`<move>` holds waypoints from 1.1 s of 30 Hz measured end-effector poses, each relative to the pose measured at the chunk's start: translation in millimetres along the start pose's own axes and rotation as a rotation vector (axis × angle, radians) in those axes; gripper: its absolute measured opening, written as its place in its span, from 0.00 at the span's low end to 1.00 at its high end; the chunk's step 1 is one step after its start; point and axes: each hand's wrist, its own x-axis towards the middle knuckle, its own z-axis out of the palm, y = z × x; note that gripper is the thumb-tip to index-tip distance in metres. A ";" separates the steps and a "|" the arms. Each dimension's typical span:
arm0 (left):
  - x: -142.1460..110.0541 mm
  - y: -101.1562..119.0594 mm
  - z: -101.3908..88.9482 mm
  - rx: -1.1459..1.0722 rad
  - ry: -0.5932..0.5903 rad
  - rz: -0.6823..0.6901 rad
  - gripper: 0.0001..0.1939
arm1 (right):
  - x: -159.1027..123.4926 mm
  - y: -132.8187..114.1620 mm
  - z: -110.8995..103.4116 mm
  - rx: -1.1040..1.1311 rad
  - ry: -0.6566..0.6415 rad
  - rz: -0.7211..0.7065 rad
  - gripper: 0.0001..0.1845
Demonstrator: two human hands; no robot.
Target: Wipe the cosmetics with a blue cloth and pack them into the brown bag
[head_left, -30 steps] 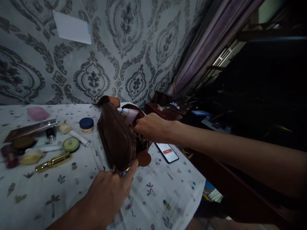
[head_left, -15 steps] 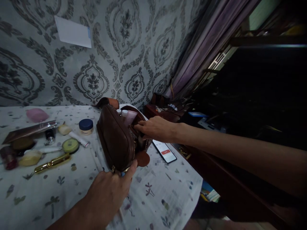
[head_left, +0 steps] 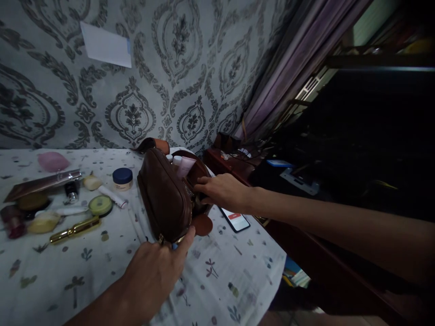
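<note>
A brown leather makeup bag (head_left: 163,194) stands unzipped on the cloth-covered table, its opening toward the right. White-capped bottles (head_left: 176,160) and a pink tube (head_left: 186,166) show inside. My left hand (head_left: 152,271) is closed on the bag's near lower corner, beside the zipper; its thumb side lies against a round brown leather tab (head_left: 203,225). At the opening, my right hand (head_left: 222,190) has its fingers bent down over the bag's right side. Its fingertips are partly hidden, so I cannot make out what they grip.
Left of the bag lie a blue-lidded jar (head_left: 122,179), a green round pot (head_left: 100,205), a gold tube (head_left: 74,229), a pink sponge (head_left: 53,161) and several other cosmetics. A phone (head_left: 238,222) lies at the table's right edge. A curtain (head_left: 268,72) hangs behind.
My right hand has shifted slightly nearer to me along the bag's opening and covers more of the phone's upper part. My left hand and the bag hold their place.
</note>
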 end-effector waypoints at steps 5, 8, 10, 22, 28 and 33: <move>2.0 2.4 2.9 0.004 -0.014 0.000 0.35 | -4.3 2.1 -1.7 0.045 0.088 0.066 0.26; 4.6 3.1 5.1 -0.009 -0.014 -0.006 0.35 | -8.3 2.4 -0.6 0.103 0.132 0.102 0.19; 5.6 2.9 5.6 -0.021 0.001 -0.002 0.36 | -9.6 0.5 0.5 0.131 0.161 0.144 0.16; 5.2 1.1 18.7 0.038 0.111 0.010 0.38 | 3.3 7.0 -12.1 0.139 0.090 0.114 0.15; 2.5 1.8 18.9 0.022 0.120 0.039 0.39 | 6.6 4.9 -21.0 0.094 0.014 0.076 0.09; 3.5 1.7 23.8 0.025 0.162 0.032 0.38 | -4.2 -0.8 -20.7 0.030 0.031 0.027 0.09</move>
